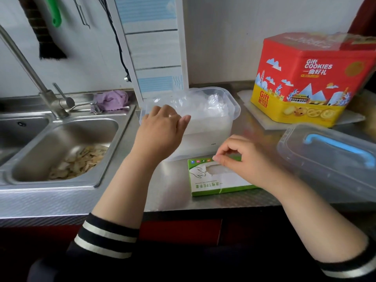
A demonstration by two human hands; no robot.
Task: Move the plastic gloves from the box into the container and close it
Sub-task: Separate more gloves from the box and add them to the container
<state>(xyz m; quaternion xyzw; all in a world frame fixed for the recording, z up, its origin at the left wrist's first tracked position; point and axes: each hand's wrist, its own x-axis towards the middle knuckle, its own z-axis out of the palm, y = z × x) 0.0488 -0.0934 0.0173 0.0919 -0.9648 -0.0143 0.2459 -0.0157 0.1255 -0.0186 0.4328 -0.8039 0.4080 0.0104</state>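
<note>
A clear plastic container [205,137] stands open on the steel counter, with crumpled plastic gloves [195,104] piled inside. My left hand [162,131] hovers over its near left rim, fingers relaxed, touching the gloves. In front lies the green and white glove box [211,180], slot facing up. My right hand [244,159] is just over the slot, thumb and forefinger pinched together on a thin clear glove that barely shows. The container's clear lid [329,159] with a blue handle lies at the right, near the counter's edge.
A red and yellow cookie tin [305,82] stands at the back right on a white board. A steel sink [61,143] with peelings in it, a tap [40,82] and a purple cloth [112,99] are to the left. The counter's front edge runs just below the box.
</note>
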